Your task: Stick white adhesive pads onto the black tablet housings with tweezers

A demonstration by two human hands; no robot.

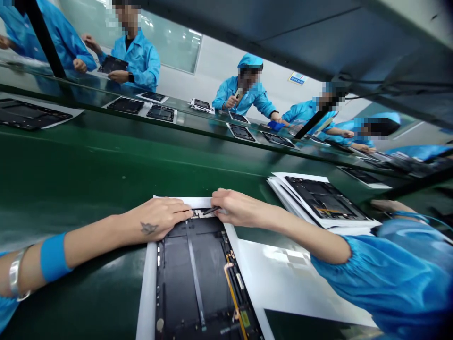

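In front of me a black tablet housing (pixel 208 264) lies lengthwise on white paper (pixel 146 288), its inner side up with a grey ribbon strip and an orange flex cable. My left hand (pixel 161 219) rests over its far left corner, fingers closed together and tips pressed on the far edge. At the far right corner my right hand (pixel 231 207) is closed in a pinch around a thin dark pointed tool (pixel 211 210). The tool's tip points left, towards a small silver part near my left fingertips. Whether it is tweezers I cannot tell.
To the right, another black housing (pixel 329 198) lies on stacked white sheets. A white sheet (pixel 283 274) lies beside my housing on the green bench (pixel 106 165). Co-workers in blue (pixel 244 89) handle housings across the glass shelf. A grey overhead panel (pixel 283 28) slopes above.
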